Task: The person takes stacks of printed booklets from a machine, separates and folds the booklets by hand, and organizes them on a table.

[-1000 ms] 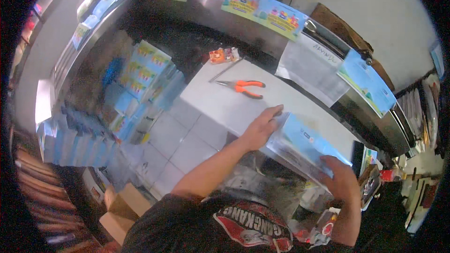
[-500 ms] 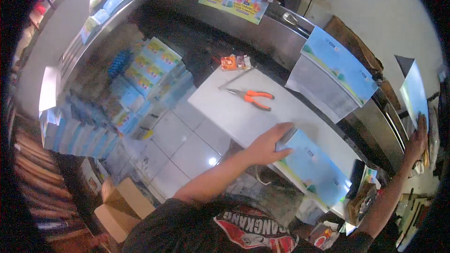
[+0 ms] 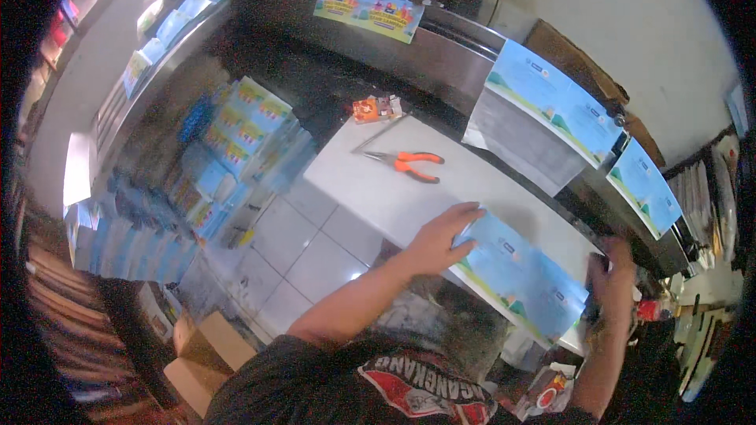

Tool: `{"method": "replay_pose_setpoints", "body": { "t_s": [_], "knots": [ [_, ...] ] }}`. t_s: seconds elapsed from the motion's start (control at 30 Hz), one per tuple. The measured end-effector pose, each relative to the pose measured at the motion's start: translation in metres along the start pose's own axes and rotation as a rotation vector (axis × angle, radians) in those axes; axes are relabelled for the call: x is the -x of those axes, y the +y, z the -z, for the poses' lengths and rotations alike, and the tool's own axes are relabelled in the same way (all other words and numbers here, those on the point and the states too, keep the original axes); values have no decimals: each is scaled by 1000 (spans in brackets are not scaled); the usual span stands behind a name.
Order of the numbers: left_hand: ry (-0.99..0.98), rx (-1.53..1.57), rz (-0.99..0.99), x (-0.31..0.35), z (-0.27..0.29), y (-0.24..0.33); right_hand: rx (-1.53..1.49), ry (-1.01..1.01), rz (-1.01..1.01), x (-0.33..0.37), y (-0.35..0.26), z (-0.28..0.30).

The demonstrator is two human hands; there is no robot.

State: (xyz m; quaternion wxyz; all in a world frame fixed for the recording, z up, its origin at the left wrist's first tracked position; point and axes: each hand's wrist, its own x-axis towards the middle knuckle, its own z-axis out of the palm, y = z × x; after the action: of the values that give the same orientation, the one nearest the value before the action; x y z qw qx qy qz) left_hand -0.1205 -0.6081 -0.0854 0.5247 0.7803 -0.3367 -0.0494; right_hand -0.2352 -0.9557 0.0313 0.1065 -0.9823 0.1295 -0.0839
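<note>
A light-blue printed booklet or stack of sheets (image 3: 524,267) lies slanting along the near side of the white tabletop (image 3: 346,181). My left hand (image 3: 445,240) grips its left end, thumb on the near side and fingers over the far corner. Beyond its right end is my right hand (image 3: 612,271), its fingers curled at a dark object that I cannot make out. Orange-handled pliers (image 3: 405,164) rest farther left on the table, beside a thin metal rod (image 3: 382,134). An orange-and-white small box (image 3: 376,109) sits at the far corner.
Printed blue sheets (image 3: 551,102) hang over the metal ledge behind the table, with another sheet (image 3: 646,189) to their right. Stacks of printed sheets (image 3: 244,122) stand on the left. An open cardboard box (image 3: 209,362) is at lower left, above tiled floor (image 3: 303,240).
My right hand has let go of a blue sheet, which now hangs on the ledge, and has come down to the table's right end. The left hand keeps its grip.
</note>
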Motion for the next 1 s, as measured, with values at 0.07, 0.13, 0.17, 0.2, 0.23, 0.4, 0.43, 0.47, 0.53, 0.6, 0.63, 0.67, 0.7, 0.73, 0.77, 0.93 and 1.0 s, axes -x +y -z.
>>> {"method": "replay_pose_setpoints", "body": {
  "t_s": [0.07, 0.13, 0.17, 0.2, 0.23, 0.4, 0.43, 0.47, 0.53, 0.6, 0.63, 0.67, 0.7, 0.73, 0.77, 0.93, 1.0],
  "knots": [
    [1, -1, -5, 0, 0, -1, 114, -227, 154, 45, -91, 7],
    [-5, 10, 19, -2, 0, -2, 244, -324, 254, 75, -125, -7],
    [-12, 17, 11, -4, -2, -1, 281, -317, 279, 87, -123, -24],
    [-11, 43, 7, -5, -2, -1, 283, -317, 275, 88, -121, -32],
    [-7, 68, 5, -5, -2, -1, 276, -347, 285, 88, -118, -37],
    [17, 182, -20, -4, -1, -14, 50, -430, 298, 71, -113, -18],
    [43, 290, -42, -3, -3, -23, 20, -445, 307, 66, -111, -12],
    [46, 296, -45, -5, -6, -22, -5, -459, 306, 62, -108, -3],
    [35, 306, 19, -3, -3, -17, 61, -439, 167, 42, -112, 30],
    [29, 185, 11, -3, -2, -11, 115, -290, 84, 17, -94, 48],
    [22, 53, 8, 0, 1, -8, 92, -172, 163, -2, -68, 53],
    [26, 50, 12, 1, 1, -6, 197, -230, -26, -24, -50, 69],
    [17, 61, -2, -3, -1, -4, 459, -112, -161, -43, -1, 79],
    [15, 50, 7, -1, 1, -4, 344, 141, -124, -64, 29, 87],
    [21, 47, 9, -2, 0, -5, 237, 393, -63, -82, 57, 100],
    [51, 26, 0, -6, -1, -3, -336, 632, 240, -138, 154, 75],
    [65, 16, 2, -4, -2, -6, -82, 324, 22, -140, 186, 46]
  ]
}}
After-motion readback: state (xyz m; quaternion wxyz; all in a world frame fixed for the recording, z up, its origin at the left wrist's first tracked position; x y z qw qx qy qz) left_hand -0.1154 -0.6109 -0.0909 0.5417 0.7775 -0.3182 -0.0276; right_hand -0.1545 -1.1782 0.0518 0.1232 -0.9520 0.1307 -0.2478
